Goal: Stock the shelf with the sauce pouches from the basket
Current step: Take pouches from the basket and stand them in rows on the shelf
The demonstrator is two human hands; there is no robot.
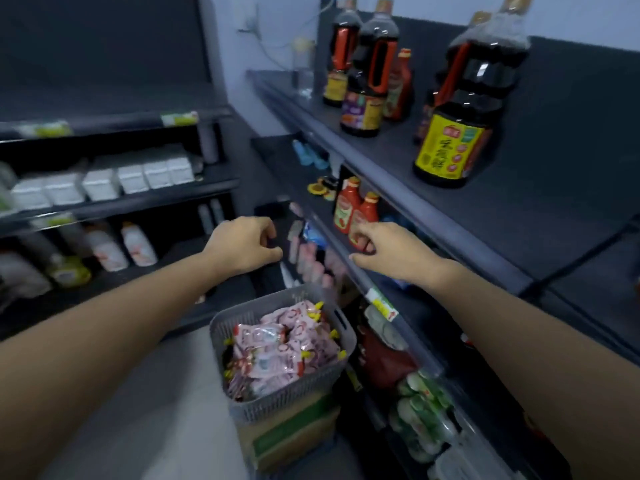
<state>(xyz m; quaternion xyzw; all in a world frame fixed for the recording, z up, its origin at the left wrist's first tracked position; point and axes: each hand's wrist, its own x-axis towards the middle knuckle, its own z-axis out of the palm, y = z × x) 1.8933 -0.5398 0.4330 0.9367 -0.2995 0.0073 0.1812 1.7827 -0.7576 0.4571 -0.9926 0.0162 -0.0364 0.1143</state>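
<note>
Right now both hands are up past the basket (277, 400), the left hand (242, 242) curled empty and nearer its pouches (280, 348), the right hand (388, 251) spread loose.

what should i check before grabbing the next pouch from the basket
1. Left hand free: ok, fingers curled, nothing seen in it.
2. Right hand free: cannot tell, fingers rest against a red sauce bottle at the shelf edge.
3. Sauce pouches left to stock: ok, plenty remain.
4. Basket steady: ok, it sits level on a cardboard box.
5. Room on the shelf: cannot tell, blurred.
</note>
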